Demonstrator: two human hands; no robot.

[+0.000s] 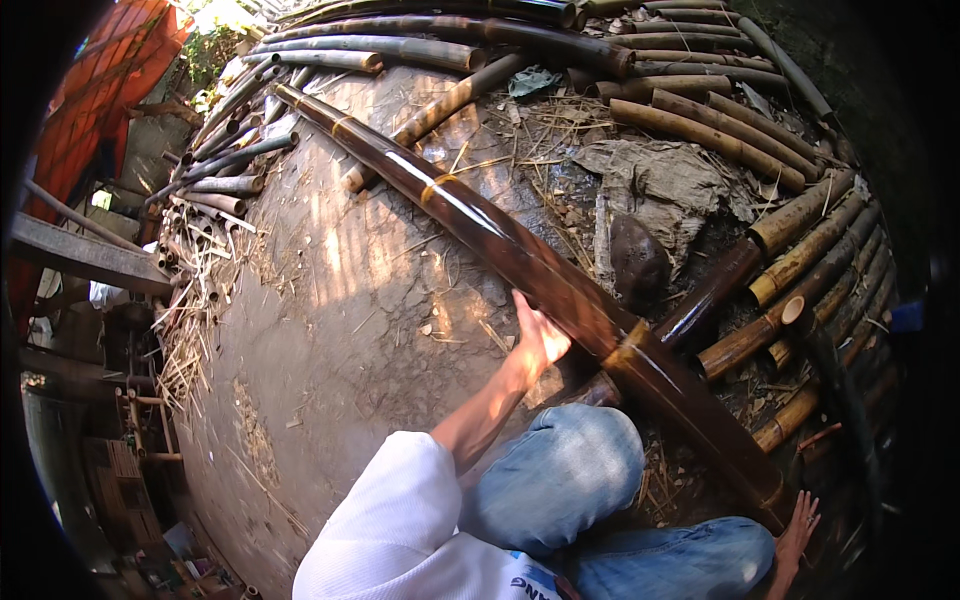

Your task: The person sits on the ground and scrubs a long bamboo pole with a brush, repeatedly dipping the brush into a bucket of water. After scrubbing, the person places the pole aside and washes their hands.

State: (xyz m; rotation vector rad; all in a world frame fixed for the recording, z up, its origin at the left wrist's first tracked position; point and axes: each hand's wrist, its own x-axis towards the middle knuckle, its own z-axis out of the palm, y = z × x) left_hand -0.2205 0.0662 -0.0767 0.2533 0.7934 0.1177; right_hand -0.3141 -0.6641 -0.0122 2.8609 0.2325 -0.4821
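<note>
Glossy dark-brown bamboo pole (520,262) meets the left hand (538,338), whose fingers lie flat and open against its near side. The right hand (797,528) spreads wide under the pole's lower end, beside a denim-clad knee (565,470). Beyond the pole, stacked bamboo stalks (720,130) ring the bare dirt ground (340,300).

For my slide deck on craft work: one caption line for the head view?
Left hand and right hand steady a long, glossy dark bamboo pole among stacked bamboo.
</note>
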